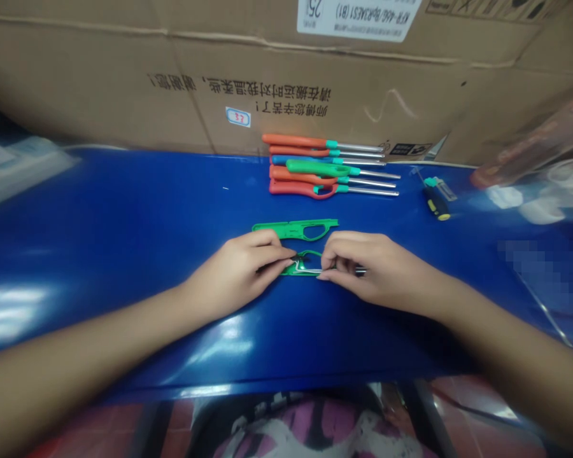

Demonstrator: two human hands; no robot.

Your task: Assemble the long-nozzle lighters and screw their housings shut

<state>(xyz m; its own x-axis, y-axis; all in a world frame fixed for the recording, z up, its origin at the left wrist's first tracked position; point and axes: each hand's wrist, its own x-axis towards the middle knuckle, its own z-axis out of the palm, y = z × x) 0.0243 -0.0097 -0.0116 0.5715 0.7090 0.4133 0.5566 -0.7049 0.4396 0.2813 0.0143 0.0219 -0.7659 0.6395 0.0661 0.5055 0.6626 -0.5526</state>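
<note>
My left hand [246, 267] and my right hand [363, 267] meet at the middle of the blue table [124, 254], both pinched on a green plastic lighter shell half [304, 264] with a thin metal tube lying in it. A dark tip of the tube sticks out past my right fingers. A second green shell half [296, 229] lies flat just beyond my hands, untouched.
A pile of several finished long lighters [325, 166], orange, blue and green with metal tubes, lies at the back. A yellow-and-black screwdriver [437, 202] lies to the right. A large cardboard box [267, 70] walls the far side. Clear plastic bags [544, 184] sit at right.
</note>
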